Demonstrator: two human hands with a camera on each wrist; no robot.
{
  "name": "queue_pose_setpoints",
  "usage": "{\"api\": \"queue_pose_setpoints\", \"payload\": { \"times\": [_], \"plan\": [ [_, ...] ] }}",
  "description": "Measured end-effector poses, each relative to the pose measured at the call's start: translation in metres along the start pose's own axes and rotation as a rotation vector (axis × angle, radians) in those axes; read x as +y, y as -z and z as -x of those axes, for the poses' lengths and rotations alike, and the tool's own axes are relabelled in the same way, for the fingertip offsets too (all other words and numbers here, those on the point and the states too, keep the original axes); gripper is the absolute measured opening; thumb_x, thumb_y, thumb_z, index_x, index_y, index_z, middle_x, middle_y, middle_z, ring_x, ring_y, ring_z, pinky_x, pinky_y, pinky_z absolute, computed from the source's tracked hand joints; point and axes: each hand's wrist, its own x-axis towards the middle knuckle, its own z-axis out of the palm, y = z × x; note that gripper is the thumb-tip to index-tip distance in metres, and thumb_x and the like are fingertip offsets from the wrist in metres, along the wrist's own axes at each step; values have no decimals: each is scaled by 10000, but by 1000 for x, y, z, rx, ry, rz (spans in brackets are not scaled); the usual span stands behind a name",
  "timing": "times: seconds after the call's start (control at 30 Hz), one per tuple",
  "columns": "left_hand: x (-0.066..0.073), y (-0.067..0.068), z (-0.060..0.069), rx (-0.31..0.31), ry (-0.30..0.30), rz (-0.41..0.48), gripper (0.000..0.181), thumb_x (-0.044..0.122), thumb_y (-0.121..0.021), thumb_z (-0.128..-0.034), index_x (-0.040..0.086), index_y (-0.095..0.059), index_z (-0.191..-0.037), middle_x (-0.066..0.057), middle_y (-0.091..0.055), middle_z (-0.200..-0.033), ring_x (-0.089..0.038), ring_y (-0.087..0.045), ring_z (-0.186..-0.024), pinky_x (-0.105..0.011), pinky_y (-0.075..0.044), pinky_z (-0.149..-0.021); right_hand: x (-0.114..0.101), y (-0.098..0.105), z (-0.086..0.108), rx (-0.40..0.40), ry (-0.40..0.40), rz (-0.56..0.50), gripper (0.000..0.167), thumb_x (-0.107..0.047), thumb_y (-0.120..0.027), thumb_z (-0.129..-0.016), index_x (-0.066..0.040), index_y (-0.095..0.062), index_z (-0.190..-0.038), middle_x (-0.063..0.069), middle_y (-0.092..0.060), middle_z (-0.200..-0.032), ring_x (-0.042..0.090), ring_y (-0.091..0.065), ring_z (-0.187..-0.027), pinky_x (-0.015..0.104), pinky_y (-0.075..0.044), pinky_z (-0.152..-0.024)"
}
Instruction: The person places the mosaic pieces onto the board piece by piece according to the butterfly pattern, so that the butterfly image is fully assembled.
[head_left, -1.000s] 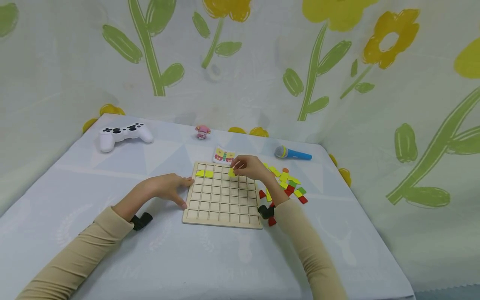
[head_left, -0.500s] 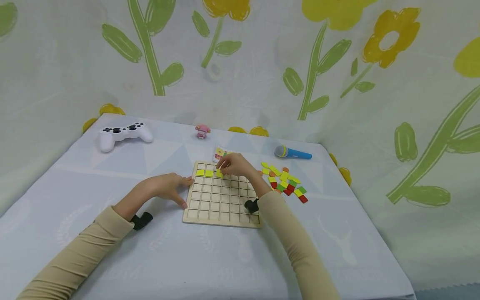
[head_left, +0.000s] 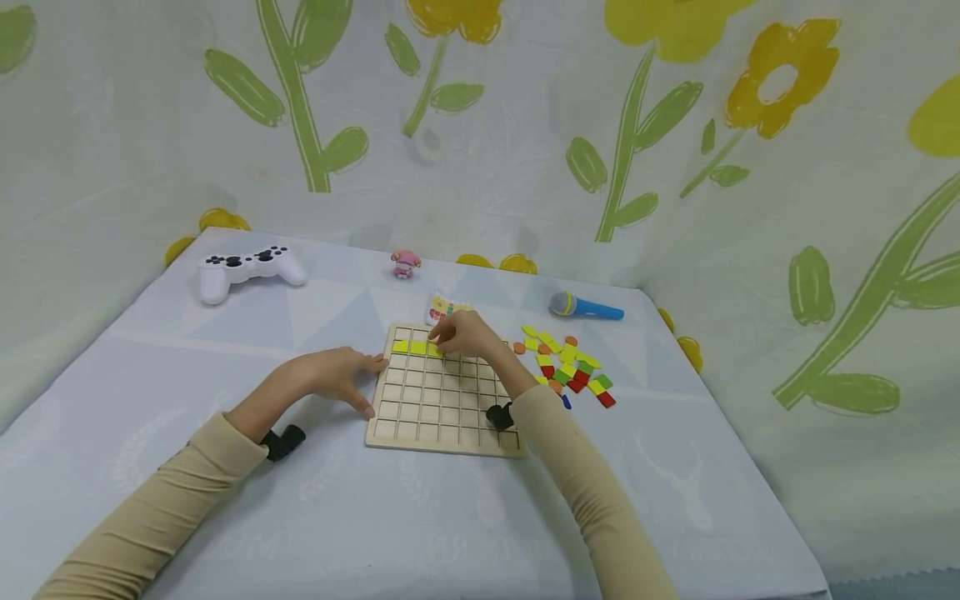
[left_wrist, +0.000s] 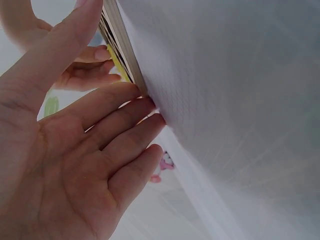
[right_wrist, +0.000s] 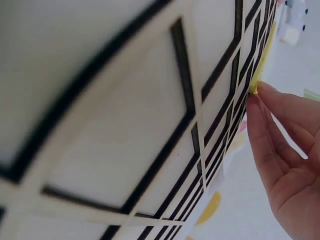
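A wooden grid board (head_left: 450,408) lies flat on the table. My left hand (head_left: 335,375) rests at its left edge, fingers and thumb spread and nearly straight; in the left wrist view the fingertips touch the board's side. My right hand (head_left: 467,335) is over the back row of squares. Its thumb and fingertips pinch a yellow tile (right_wrist: 257,77) at the board's surface, the third from the left. Two other yellow tiles (head_left: 409,347) sit side by side in the back row, left of it. The fingers partly hide the held tile.
Loose red, yellow, green and orange pieces (head_left: 568,353) lie right of the board. A pattern card (head_left: 442,307), partly behind the right hand, lies beyond it. Farther back are a white game controller (head_left: 247,268), a pink figurine (head_left: 406,263) and a blue toy microphone (head_left: 587,306).
My right hand has moved left along the back row with the yellow tile, then lowered it beside the other two. The left hand has stayed at the board's edge.
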Motion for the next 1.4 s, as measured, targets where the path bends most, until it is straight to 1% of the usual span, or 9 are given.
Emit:
{"api": "queue_pose_setpoints", "payload": {
  "times": [0.17, 0.33, 0.43, 0.5, 0.7, 0.93, 1.1, 1.23, 1.4],
  "plan": [
    [-2, -1, -1, -3, 0, 2, 890, 429, -794, -761, 12, -408, -1447, -184, -361, -1496, -447, -310, -1356, -563, -289, -1076, 1, -1, 4, -15, 16, -2, 163, -86, -693, -893, -60, -740, -1048, 53, -716, -981, 144, -659, -873, 216, -523, -748],
    [-4, -2, -1, -3, -4, -10, 889, 432, -788, -765, 6, -406, -1446, -188, -361, -1495, -457, -309, -1353, -573, -285, -1074, 2, 5, 13, -43, 43, -31, 299, -103, -669, -913, -51, -673, -1208, 76, -701, -1087, 165, -667, -963, 216, -519, -802],
    [-3, -2, -1, 3, -16, -10, 884, 426, -790, -762, -2, -415, -1439, -190, -364, -1491, -459, -306, -1352, -571, -275, -1080, 6, 11, 22, -11, 63, -69, 357, -95, -665, -916, -27, -628, -1265, 102, -696, -1096, 190, -670, -980, 236, -526, -811],
    [-2, -2, -1, 1, -5, 0, 887, 426, -794, -757, 6, -416, -1440, -184, -364, -1494, -456, -303, -1356, -569, -271, -1083, 9, 15, 29, 18, 75, -80, 359, -93, -671, -912, -20, -628, -1261, 110, -696, -1085, 198, -671, -969, 246, -527, -816],
    [-2, -3, -1, -4, 30, 7, 904, 436, -800, -746, 18, -409, -1447, -181, -362, -1497, -459, -300, -1356, -574, -275, -1079, 28, 24, 49, 89, 84, -49, 328, -99, -682, -904, -26, -651, -1223, 101, -698, -1047, 208, -660, -931, 284, -528, -819],
    [-3, -3, -1, 7, 11, 3, 896, 429, -797, -754, 15, -408, -1448, -179, -366, -1497, -456, -304, -1356, -569, -281, -1077, 58, 38, 65, 126, 25, -15, 313, -82, -696, -889, -25, -665, -1195, 98, -700, -1030, 217, -656, -933, 320, -540, -798],
    [-2, -2, 0, 2, 18, 6, 896, 423, -796, -760, 16, -399, -1452, -181, -361, -1498, -458, -307, -1353, -572, -284, -1074, 74, 45, 73, 138, 15, 40, 277, -34, -685, -881, 14, -667, -1154, 132, -690, -1002, 267, -659, -921, 343, -549, -783],
    [-1, -2, 1, 0, 17, 8, 890, 416, -795, -765, 14, -397, -1453, -180, -358, -1501, -460, -301, -1356, -573, -282, -1075, 85, 47, 76, 130, -32, 40, 232, -4, -682, -872, 40, -660, -1099, 161, -682, -1007, 300, -656, -929, 347, -551, -781],
    [-2, -2, 0, 3, 7, 10, 888, 414, -793, -768, 13, -396, -1454, -175, -353, -1504, -453, -292, -1363, -571, -273, -1081, 97, 46, 74, 124, -93, 39, 188, -8, -684, -875, 31, -652, -1057, 153, -667, -1017, 294, -640, -934, 358, -540, -805]
  ]
}}
